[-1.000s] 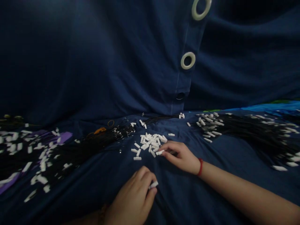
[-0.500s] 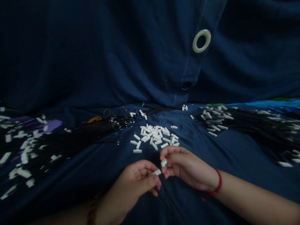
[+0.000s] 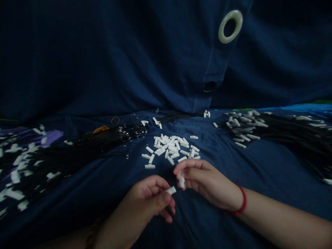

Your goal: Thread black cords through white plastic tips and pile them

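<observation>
Head view: loose white piece (image 3: 182, 180) sitting at right hand's (image 3: 207, 181) fingertips, long axis running roughly near-far, slightly slanted. Right grip pinching it; left grip pinching a wired white piece (image 3: 171, 190), long axis running more left-right, right end exposed. Loose piece lying just right and slightly far of the wired one, a gap showing between them. Black wires (image 3: 178, 224) trailing near and right from the left hand (image 3: 153, 199). White pile (image 3: 161, 150) lying beyond both hands, right hand being nearer.

Pieces looking like small, matte, blocky plastic bars. Dark blue cloth (image 3: 103, 193) creasing underneath, smooth with faint sheen. Thin black strands bunching far left (image 3: 103, 140), shiny tips facing right; white-ended black bundle (image 3: 290, 141) lying right. Red cord (image 3: 243, 200) circling right wrist.
</observation>
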The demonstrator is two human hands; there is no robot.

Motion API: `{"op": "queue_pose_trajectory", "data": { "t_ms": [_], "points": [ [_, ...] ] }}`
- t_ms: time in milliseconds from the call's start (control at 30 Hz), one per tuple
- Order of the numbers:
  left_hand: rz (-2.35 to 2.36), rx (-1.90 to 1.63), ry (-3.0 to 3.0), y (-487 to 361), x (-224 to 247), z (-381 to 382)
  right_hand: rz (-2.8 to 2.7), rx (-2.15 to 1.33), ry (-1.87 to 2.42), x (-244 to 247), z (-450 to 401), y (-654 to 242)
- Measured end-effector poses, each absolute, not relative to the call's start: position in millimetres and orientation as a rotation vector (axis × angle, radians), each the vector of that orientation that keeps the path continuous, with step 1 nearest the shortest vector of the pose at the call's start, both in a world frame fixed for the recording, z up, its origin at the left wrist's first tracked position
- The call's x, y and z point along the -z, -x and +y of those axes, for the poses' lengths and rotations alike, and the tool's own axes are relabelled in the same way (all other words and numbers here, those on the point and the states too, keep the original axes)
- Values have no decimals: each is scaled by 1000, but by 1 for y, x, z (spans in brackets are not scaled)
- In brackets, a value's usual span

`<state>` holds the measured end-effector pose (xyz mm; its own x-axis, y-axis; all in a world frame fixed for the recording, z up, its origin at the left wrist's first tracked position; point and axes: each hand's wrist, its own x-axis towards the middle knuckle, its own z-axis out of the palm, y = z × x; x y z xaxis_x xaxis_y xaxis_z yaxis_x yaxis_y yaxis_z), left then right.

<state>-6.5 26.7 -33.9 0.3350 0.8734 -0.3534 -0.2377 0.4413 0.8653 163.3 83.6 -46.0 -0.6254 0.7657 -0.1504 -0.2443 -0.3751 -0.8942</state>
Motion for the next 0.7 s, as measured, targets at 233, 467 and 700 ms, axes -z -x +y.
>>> {"op": "queue_pose_trajectory", "data": {
  "t_ms": [233,467,700],
  "points": [
    [1016,-810,-847,7,35,27,-1544,-1769,831,45,75,-162],
    [1064,-852,-835,6,35,25,-1868,-1458,891,28,71,-168],
    [1039,-855,-835,7,35,26,-2075,-1180,867,24,62,-169]
  ]
}}
